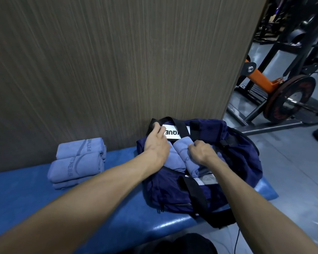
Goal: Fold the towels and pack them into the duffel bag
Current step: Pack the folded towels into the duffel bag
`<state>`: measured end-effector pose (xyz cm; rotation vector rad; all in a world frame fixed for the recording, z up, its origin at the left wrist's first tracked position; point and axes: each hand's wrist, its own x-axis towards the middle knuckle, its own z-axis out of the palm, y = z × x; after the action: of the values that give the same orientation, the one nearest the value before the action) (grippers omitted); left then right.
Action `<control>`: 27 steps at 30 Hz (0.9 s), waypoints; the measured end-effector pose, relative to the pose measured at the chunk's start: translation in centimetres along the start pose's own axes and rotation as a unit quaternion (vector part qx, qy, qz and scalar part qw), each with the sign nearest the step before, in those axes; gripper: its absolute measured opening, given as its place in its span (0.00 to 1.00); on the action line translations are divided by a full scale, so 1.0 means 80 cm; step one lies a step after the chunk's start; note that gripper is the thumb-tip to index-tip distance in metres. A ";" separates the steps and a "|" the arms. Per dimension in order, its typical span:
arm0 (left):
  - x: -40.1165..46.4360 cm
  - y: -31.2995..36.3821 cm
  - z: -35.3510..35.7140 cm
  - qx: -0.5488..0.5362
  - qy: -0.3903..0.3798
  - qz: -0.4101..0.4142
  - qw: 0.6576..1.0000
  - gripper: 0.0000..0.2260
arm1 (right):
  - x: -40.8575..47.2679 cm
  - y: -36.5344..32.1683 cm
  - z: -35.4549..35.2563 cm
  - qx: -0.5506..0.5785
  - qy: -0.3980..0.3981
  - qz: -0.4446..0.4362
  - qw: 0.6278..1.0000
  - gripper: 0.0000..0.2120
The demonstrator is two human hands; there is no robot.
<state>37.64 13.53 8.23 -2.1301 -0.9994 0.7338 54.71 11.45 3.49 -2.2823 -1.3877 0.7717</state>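
Wood-grain wall panel (117, 61) backs a padded blue bench (117, 208). Navy fabric duffel bag (173, 195) lies open at 3 o'clock. Left hand (157, 143), fingers curled, grips its far rim; right hand (201, 151) pinches a folded light-blue towel (182, 145) inside. Three folded towels (77, 162) sit stacked at 9 o'clock.

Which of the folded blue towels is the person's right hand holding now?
The towel in the duffel bag, the right-hand one of two there; the right hand grips it. The other lies under the left hand; the rest are stacked on the bench.
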 end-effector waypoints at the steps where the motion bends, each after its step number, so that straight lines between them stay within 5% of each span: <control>1: 0.000 -0.001 0.001 -0.008 0.014 -0.009 1.000 0.26 | 0.002 -0.004 -0.001 0.007 0.010 -0.001 1.000 0.15; 7: -0.009 -0.004 0.016 -0.169 0.119 -0.040 0.978 0.35 | 0.019 -0.006 0.015 0.007 0.008 0.019 1.000 0.20; 11: -0.020 0.011 0.034 -0.348 0.141 0.010 0.927 0.14 | 0.017 -0.009 0.024 -0.057 0.007 0.013 0.998 0.21; 12: -0.023 0.017 0.037 -0.376 0.137 0.020 0.916 0.17 | 0.017 -0.009 0.024 -0.058 0.010 0.012 0.998 0.21; 15: -0.037 0.030 0.039 -0.382 0.149 0.038 0.911 0.28 | 0.020 -0.007 0.023 -0.047 0.020 0.020 0.998 0.21; 22: -0.054 0.029 0.050 -0.368 0.205 0.067 0.905 0.11 | 0.017 -0.019 0.020 -0.062 0.022 0.038 0.997 0.18; 27: -0.053 0.027 0.055 -0.388 0.190 0.064 0.899 0.16 | -0.003 -0.015 0.051 -0.170 0.058 -0.008 0.984 0.19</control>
<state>33.11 10.46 4.69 -2.8858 -1.0377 -0.0907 51.29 11.85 1.01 -2.5175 -1.5818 0.4100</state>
